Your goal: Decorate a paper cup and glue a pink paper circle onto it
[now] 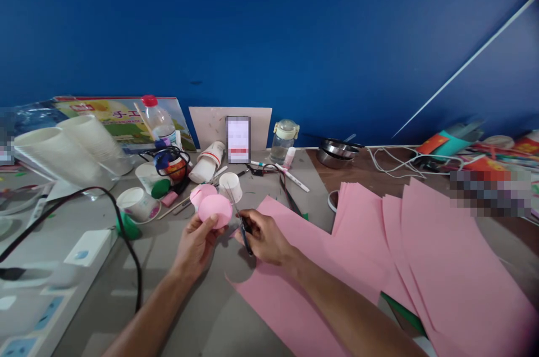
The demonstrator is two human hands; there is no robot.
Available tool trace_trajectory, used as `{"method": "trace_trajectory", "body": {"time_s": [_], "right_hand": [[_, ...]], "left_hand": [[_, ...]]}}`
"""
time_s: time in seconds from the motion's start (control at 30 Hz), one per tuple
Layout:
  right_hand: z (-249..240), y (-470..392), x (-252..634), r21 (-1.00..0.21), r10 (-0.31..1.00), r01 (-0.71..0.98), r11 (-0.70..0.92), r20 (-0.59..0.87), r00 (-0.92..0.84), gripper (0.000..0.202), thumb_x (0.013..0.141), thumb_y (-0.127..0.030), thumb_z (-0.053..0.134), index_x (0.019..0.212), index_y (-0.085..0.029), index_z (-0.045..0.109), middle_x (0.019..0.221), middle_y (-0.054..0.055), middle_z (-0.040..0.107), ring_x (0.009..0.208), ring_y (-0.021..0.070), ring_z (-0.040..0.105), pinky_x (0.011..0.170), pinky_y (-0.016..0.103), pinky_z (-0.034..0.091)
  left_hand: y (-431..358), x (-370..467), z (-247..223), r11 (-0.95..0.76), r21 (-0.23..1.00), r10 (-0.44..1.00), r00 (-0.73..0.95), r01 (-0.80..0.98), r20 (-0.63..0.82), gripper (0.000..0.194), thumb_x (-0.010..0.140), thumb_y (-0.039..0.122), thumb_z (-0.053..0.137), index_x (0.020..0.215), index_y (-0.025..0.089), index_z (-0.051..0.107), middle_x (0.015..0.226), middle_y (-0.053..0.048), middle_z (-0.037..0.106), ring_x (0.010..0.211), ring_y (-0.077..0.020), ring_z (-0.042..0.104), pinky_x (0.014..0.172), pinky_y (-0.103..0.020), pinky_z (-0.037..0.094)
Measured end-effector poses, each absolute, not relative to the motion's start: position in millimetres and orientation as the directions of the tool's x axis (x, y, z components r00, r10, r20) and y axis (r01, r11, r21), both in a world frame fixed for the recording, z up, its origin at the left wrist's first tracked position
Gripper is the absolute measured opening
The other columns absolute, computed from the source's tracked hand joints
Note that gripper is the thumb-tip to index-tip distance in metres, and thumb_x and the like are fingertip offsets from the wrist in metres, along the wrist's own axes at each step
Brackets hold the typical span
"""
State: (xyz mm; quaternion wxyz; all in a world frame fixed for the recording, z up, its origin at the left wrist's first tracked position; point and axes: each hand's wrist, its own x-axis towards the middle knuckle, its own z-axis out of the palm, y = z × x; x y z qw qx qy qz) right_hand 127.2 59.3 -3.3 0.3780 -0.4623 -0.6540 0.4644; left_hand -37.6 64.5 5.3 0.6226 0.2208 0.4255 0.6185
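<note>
A round pink paper disc [215, 210] is pinched between the thumb and fingers of my left hand [199, 242]. Behind it, partly covered, another pink paper piece [201, 194] shows beside a small white cup [231, 187]. My right hand [266, 236] holds black-handled scissors [245, 236], whose blades point up and away, close to the right edge of the disc. Under my right forearm lies a large pink sheet [295, 233] with a curved cutout at its left edge.
More pink sheets [446, 256] lie at the right. Paper cups [137, 204], a capped bottle [158, 121] and a black cable [122, 222] are at the left. A phone [238, 141], a glass jar [283, 141] and metal bowls [337, 153] stand near the blue wall.
</note>
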Motion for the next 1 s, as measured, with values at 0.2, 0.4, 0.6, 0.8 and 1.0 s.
{"method": "trace_trajectory", "body": {"time_s": [0.2,0.4,0.6,0.8,1.0], "right_hand": [[4.5,57.8,129.0,-0.902,0.941,0.354,0.246,0.135,-0.311,0.032,0.078,-0.028,0.06,0.107,-0.015,0.063,0.076,0.003,0.066,0.067,0.015,0.059,0.062,0.024,0.046],[5.9,57.8,128.9,-0.869,0.932,0.4,0.292,0.166,-0.322,0.03,0.079,-0.026,0.059,0.106,-0.016,0.063,0.078,0.004,0.068,0.067,0.0158,0.061,0.062,0.024,0.046],[5.6,58.1,129.0,-0.859,0.925,0.407,0.311,0.175,-0.338,0.027,0.079,-0.024,0.058,0.104,-0.017,0.063,0.078,0.003,0.068,0.067,0.0157,0.061,0.063,0.023,0.046],[2.3,57.8,128.7,-0.852,0.922,0.412,0.323,0.186,-0.339,0.027,0.08,-0.019,0.056,0.105,-0.016,0.062,0.078,0.003,0.068,0.066,0.0148,0.06,0.063,0.023,0.046],[2.7,57.9,128.4,-0.863,0.926,0.408,0.298,0.157,-0.343,0.026,0.081,-0.021,0.058,0.106,-0.017,0.063,0.078,0.002,0.068,0.066,0.0146,0.06,0.063,0.022,0.046]], "left_hand": [[65.8,-39.2,0.9,0.138,0.789,0.949,-0.147,-0.598,-0.277,0.027,0.054,0.019,0.089,0.072,0.011,0.071,0.061,-0.001,0.07,0.045,-0.0074,0.058,0.048,-0.016,0.053],[66.0,-39.3,0.4,0.144,0.791,0.943,-0.159,-0.595,-0.291,0.028,0.052,0.019,0.09,0.071,0.011,0.071,0.06,-0.001,0.07,0.045,-0.0073,0.058,0.048,-0.016,0.053],[66.5,-39.3,1.3,0.145,0.791,0.939,-0.169,-0.594,-0.299,0.028,0.052,0.019,0.09,0.071,0.011,0.071,0.06,-0.001,0.071,0.044,-0.0068,0.057,0.046,-0.015,0.052],[66.8,-39.4,1.8,0.155,0.792,0.941,-0.156,-0.591,-0.3,0.029,0.052,0.019,0.09,0.071,0.011,0.07,0.06,-0.001,0.07,0.044,-0.0075,0.059,0.047,-0.015,0.053],[66.9,-40.1,2.0,0.148,0.783,0.946,-0.144,-0.604,-0.29,0.028,0.052,0.02,0.089,0.071,0.012,0.069,0.06,0.0,0.07,0.044,-0.0073,0.058,0.049,-0.016,0.053]]}}
